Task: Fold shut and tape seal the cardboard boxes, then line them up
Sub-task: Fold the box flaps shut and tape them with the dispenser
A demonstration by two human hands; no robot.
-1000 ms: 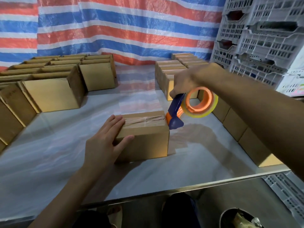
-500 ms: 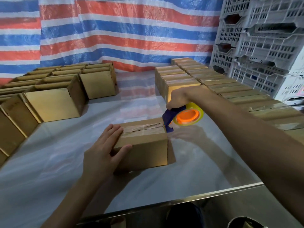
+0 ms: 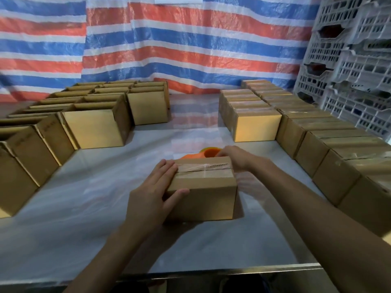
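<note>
The box (image 3: 203, 199) sits mid-desk (image 3: 84, 218), flaps down, with tape (image 3: 201, 167) along its top seam. The left hand (image 3: 156, 193) lies on the box's left end with its grip open: fingers flat on top, thumb against the front face. The right hand (image 3: 234, 158) is at the far right corner, reaching toward the orange dispenser (image 3: 208, 153), which is mostly hidden just behind the box. Whether that grip is closed on the dispenser cannot be told.

The likeliest trouble is the seal. The tape looks wrinkled near the middle, and its jagged end seems to stop on the top instead of wrapping down the right side. If it is not rubbed flat, the flaps could spring open once the box is moved.

The dispenser is a second risk. Lying so near the box, it could be knocked or dragged along when the box goes toward the sealed boxes (image 3: 317, 144) on the right. The desk looks glossy, and a one-handed push might skew the box out of line. The open boxes (image 3: 95, 127) wait on the left.
</note>
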